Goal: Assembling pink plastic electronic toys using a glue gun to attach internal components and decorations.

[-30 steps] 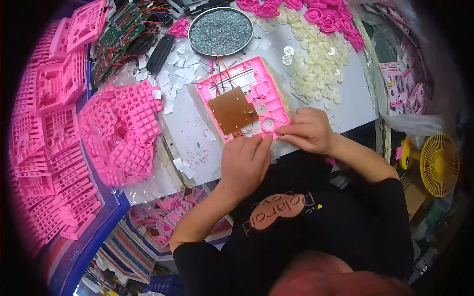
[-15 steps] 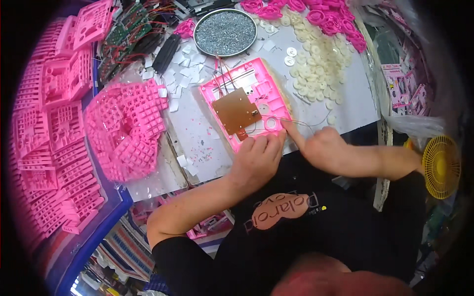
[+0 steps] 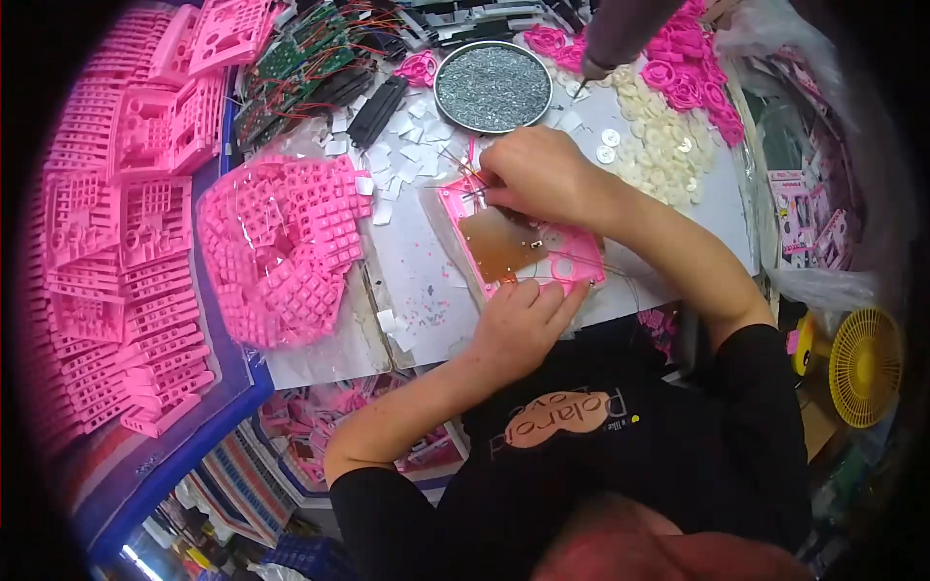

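The pink case lies on the desk just above the middle of the frame, tilted so that its left edge slants from upper left to lower right; the right forearm covers its upper right corner, and it looks close to square, so I cannot tell a longer side. A brown board sits inside it, toward its left. The case lies between the hands: directly above the left hand, and below and partly under the right hand. The left is nearer the lower edge, its fingers slightly spread with the tips on or against that edge; whether it grips or only steadies is hard to tell. The right is at the upper edge, nearer the thin wires there, its fingers bent inward beside them; whether they pinch a wire is hidden. Just above the right hand stands a round dish of small grey metal pieces. White paper bits lie to the upper left, pale discs to the upper right, and a dark tool points down from the top edge. Farther left is a clear bag of pink keys.
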{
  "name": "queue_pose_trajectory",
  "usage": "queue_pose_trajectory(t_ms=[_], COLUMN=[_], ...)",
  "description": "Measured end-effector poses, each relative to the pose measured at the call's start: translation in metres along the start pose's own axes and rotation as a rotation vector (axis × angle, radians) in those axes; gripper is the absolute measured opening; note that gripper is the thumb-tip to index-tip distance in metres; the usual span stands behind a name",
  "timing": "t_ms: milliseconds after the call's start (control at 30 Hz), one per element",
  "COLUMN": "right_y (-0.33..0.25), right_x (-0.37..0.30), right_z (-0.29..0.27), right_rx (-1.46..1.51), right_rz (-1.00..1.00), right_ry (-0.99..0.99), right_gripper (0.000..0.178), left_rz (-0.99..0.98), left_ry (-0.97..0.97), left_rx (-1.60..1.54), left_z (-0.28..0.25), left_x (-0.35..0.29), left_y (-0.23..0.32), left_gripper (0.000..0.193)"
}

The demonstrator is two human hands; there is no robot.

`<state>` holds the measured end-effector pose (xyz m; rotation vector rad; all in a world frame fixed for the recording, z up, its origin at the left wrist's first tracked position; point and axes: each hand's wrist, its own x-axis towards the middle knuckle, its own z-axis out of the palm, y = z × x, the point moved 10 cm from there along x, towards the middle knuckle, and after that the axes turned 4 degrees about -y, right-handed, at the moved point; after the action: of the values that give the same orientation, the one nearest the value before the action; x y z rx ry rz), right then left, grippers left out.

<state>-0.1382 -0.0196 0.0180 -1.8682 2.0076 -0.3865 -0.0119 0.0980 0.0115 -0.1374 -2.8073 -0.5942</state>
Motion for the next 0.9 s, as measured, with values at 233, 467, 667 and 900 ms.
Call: queue_pose_trajectory(t_ms=[233,467,667,900], right_y=[-0.004,0.003,0.015,0.013], right_x=[0.009,-0.01,-0.042,-0.057], right_z=[0.014,0.004,-0.008,-0.007], right_rx=[-0.127,-0.089,0.258,0.665], right_rz=[0.01,0.19,0.188,-0.091], right_ry=[-0.062,0.067,0.365,0.458], right_gripper=[0.017,0.017,0.018,0.017], left_rz=[-0.096,-0.657,-0.849,-0.91], left_ry=[0.114,0.358,0.301,0.294], left_rx=[-0.314,-0.266,-0.215,-0.288], left_z=[-0.029,-0.055,-0.054,-0.052], left_x=[0.008,0.01,0.014,0.013], left_y=[-0.029,-0.128,-0.152,-0.162], left_gripper=[0.041,0.018,0.022,0.022])
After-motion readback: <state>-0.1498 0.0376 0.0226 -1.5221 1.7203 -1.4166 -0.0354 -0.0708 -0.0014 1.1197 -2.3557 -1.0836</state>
